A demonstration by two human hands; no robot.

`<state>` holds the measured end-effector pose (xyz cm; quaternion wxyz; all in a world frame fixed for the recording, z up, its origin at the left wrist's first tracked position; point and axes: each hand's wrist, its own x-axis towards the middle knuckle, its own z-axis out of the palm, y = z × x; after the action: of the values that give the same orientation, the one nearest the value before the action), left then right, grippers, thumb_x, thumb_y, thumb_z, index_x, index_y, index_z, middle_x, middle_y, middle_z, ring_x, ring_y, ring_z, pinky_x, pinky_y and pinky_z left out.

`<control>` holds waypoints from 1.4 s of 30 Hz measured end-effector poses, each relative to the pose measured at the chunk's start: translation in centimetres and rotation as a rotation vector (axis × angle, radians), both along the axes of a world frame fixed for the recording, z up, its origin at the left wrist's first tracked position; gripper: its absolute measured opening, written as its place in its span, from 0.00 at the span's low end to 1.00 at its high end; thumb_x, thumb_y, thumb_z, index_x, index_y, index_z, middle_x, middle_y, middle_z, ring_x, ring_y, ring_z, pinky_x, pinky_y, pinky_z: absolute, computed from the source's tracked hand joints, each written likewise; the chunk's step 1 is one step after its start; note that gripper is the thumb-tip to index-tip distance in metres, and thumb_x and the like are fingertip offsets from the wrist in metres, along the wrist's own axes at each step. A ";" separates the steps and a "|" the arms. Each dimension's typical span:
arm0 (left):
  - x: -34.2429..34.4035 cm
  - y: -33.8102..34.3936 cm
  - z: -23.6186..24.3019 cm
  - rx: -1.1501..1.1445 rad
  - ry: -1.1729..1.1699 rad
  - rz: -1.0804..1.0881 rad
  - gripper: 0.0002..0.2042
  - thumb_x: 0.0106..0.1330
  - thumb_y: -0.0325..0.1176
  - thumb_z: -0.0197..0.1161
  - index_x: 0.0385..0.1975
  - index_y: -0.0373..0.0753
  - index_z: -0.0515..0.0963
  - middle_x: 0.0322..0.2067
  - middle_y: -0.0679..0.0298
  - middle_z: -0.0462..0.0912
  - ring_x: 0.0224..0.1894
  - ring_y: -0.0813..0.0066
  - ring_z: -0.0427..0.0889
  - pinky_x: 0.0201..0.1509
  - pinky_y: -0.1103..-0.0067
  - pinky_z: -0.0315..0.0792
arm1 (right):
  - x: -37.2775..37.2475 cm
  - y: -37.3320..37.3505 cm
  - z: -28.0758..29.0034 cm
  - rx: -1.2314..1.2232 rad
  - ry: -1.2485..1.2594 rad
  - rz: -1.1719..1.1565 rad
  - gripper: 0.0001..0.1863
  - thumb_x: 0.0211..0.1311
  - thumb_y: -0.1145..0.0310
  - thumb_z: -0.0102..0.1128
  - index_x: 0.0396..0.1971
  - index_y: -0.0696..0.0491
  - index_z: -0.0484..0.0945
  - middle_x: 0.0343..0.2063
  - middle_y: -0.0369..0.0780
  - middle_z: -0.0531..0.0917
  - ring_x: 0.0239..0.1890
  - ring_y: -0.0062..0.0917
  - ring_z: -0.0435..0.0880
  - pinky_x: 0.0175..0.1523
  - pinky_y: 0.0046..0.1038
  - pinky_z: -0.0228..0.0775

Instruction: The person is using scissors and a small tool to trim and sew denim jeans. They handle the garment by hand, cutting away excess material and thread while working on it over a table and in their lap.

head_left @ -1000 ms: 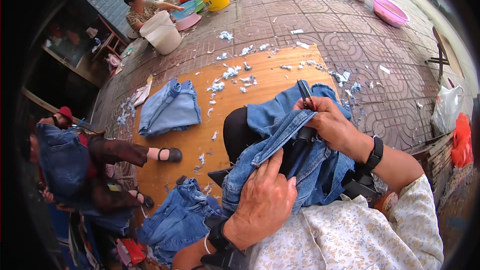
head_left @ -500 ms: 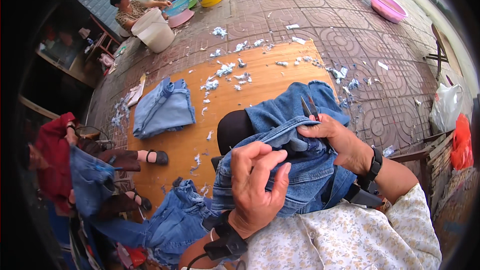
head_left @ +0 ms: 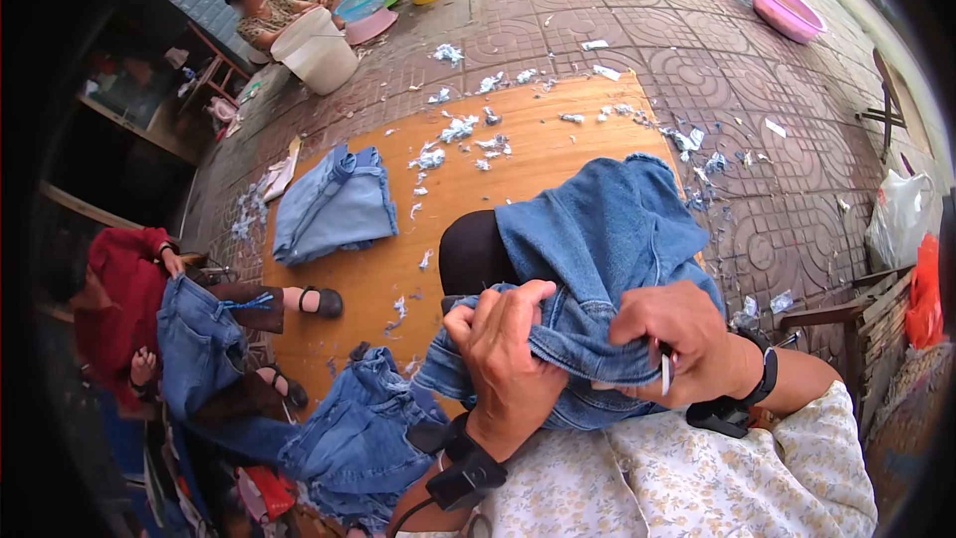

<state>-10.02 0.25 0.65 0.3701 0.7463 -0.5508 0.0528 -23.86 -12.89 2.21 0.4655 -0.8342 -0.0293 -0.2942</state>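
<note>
A pair of blue jeans (head_left: 607, 214) lies bunched across my lap and over my dark-clothed knee. My left hand (head_left: 508, 354) is closed on a fold of the denim near the waistband or seam. Closed too, my right hand (head_left: 682, 339) pinches the same fold a little to the right. Tucked in that hand is a pair of thread snips (head_left: 665, 375); only a short metal part shows below the fingers, and the blades are mostly hidden. Between the two hands the edge of the cloth is stretched in a curve.
Folded light-blue jeans (head_left: 334, 207) lie on the wooden board (head_left: 558, 154) among pale thread scraps (head_left: 458, 130). More jeans (head_left: 363, 438) are heaped at my left. A person in red (head_left: 124, 279) holds jeans there. Another person sits behind a white bucket (head_left: 317, 50). A wooden chair (head_left: 846, 314) stands right.
My left hand has gone from loosely raised fingers to gripping the denim. My right hand has turned over, so the snips' blades no longer point up. The person in red has shifted their jeans.
</note>
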 end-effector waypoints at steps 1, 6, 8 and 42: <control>0.2 0.1 -0.8 -0.066 0.015 0.013 0.20 0.45 0.32 0.68 0.41 0.40 0.75 0.23 0.69 0.71 0.28 0.72 0.71 0.40 0.74 0.54 | -0.3 0.3 0.3 -0.062 0.014 0.020 0.16 0.33 0.77 0.66 0.28 0.52 0.73 0.18 0.37 0.73 0.20 0.30 0.76 0.22 0.27 0.63; 0.4 0.8 -0.7 -0.215 -0.061 0.004 0.20 0.43 0.32 0.69 0.39 0.38 0.78 0.20 0.70 0.71 0.24 0.74 0.71 0.35 0.75 0.55 | -1.5 1.5 0.4 -0.192 0.089 -0.086 0.18 0.32 0.77 0.66 0.29 0.53 0.72 0.17 0.36 0.73 0.21 0.30 0.77 0.22 0.29 0.66; -0.1 1.6 -0.4 -0.234 -0.012 0.037 0.20 0.43 0.29 0.68 0.40 0.36 0.79 0.24 0.66 0.76 0.26 0.72 0.73 0.40 0.74 0.59 | -1.9 1.9 0.6 -0.138 0.155 -0.139 0.24 0.32 0.77 0.66 0.37 0.54 0.72 0.21 0.39 0.75 0.23 0.32 0.79 0.26 0.30 0.69; -2.0 -0.4 -0.8 -0.123 1.016 -0.174 0.11 0.49 0.12 0.51 0.31 0.34 0.71 0.27 0.66 0.78 0.31 0.79 0.78 0.36 0.84 0.70 | -1.3 1.6 -1.7 0.991 0.247 -0.183 0.05 0.54 0.78 0.59 0.31 0.57 0.75 0.26 0.30 0.77 0.28 0.11 0.74 0.36 0.16 0.65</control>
<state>-12.06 -0.18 -0.16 0.6370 0.6060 -0.3575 -0.3150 -25.19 -11.28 0.49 0.7771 -0.5411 0.2420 -0.2115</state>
